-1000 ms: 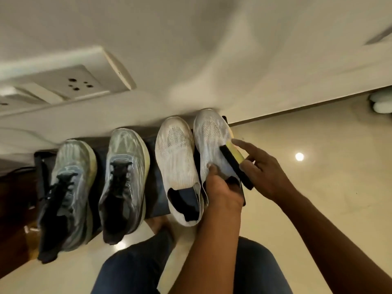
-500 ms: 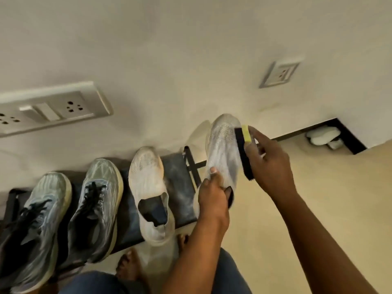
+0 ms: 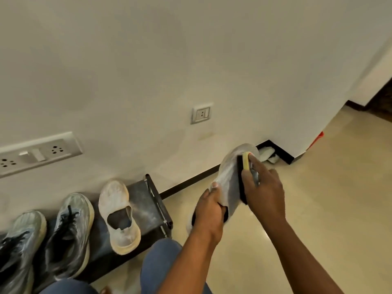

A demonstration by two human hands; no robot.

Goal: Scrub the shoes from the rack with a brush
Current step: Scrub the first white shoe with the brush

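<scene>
2 hands, left [image 3: 209,211] gripping white shoe [image 3: 230,179], right [image 3: 264,187] clasping brush [image 3: 246,164]; no legible writing.

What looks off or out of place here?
Nothing is spilled or broken. One white shoe sits alone on the rack; its mate is off it in the left hand, brush against it.

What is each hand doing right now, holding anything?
Left hand: closed around the heel end of the white shoe, held off the rack.
Right hand: closed on the brush, pressed against that shoe.
</scene>
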